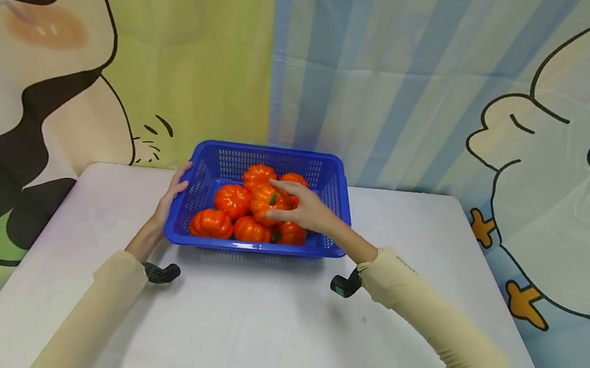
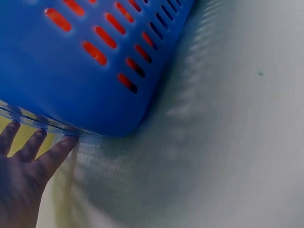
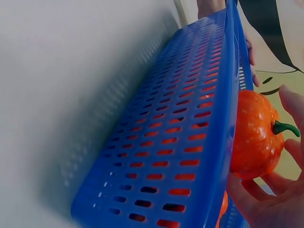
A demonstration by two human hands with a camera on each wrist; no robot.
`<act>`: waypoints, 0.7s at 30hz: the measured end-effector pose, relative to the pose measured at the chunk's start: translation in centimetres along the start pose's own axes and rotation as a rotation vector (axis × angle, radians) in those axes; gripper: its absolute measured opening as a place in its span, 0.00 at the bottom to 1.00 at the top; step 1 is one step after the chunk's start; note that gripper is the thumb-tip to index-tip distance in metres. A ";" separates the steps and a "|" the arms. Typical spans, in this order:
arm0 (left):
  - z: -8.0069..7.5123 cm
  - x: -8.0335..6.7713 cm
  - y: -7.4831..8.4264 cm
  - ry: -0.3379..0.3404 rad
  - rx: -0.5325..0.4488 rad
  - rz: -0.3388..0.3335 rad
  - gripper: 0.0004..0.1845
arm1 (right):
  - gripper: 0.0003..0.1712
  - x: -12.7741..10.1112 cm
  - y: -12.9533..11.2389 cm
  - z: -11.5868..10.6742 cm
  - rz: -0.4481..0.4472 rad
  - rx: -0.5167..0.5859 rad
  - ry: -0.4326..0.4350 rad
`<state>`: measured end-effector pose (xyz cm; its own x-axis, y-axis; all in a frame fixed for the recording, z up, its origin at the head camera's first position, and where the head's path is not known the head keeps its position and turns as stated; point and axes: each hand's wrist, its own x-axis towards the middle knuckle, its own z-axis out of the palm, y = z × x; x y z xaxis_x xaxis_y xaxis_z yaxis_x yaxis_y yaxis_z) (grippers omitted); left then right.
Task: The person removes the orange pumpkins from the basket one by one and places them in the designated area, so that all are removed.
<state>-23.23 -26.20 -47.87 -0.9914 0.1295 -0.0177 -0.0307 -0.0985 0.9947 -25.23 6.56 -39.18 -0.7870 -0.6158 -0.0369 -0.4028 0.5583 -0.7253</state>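
Under right hand [image 1: 307,209] — pumpkin [image 1: 266,200]

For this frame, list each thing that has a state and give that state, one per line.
Blue basket: upright on the table, filled with orange pumpkins.
Held pumpkin: on top of the pile, green stem up, gripped by the right hand.
Right hand: fingers curled round that pumpkin.
Left hand: fingers straight, pressed against the basket's left side.

Seven pumpkins [image 1: 232,200], one basket [image 1: 267,156].
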 end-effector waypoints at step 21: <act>0.4 -0.4 0.4 0.015 0.022 -0.001 0.32 | 0.45 0.2 -0.1 1.6 -0.033 -0.085 0.056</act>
<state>-22.83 -25.88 -47.44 -0.9932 0.1149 -0.0203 -0.0293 -0.0771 0.9966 -24.63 5.48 -40.22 -0.7967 -0.6038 0.0265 -0.4653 0.5848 -0.6644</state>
